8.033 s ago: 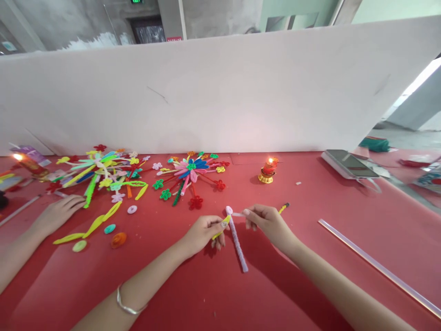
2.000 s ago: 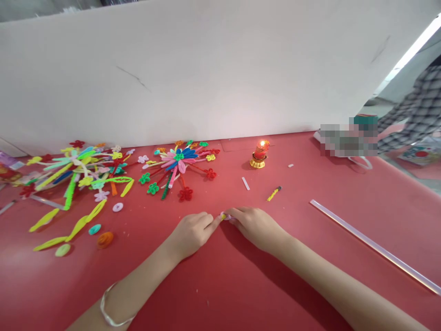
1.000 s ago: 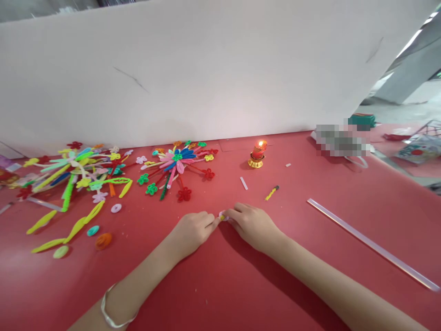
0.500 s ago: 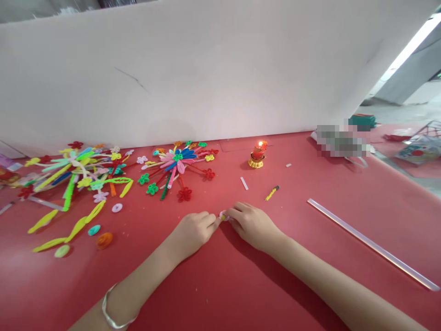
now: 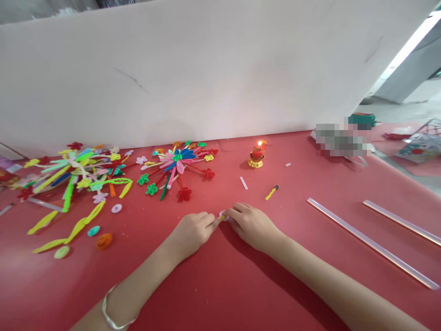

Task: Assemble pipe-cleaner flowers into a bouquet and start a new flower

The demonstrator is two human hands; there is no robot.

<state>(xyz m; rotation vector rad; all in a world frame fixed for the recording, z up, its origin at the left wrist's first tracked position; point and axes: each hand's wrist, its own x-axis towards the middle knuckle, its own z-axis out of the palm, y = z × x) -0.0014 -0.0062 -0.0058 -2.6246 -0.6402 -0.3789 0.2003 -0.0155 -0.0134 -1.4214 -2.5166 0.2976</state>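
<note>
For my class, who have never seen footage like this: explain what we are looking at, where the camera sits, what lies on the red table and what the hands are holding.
There is no machine here. The picture comes from a camera worn on a person's head, looking forward and down, so the two bare arms reaching in from below are that person's own. The left hand, with a silver bangle on its wrist, and the right hand meet fingertip to fingertip, pinching a small pink and yellow coil of fuzzy craft wire just above the red table.

On the table lie finished pipe-cleaner flowers in many colours, more bent pieces at the left, a lit red candle in a gold holder, a short yellow wire piece and two long clear sticks. A white board stands behind.
</note>
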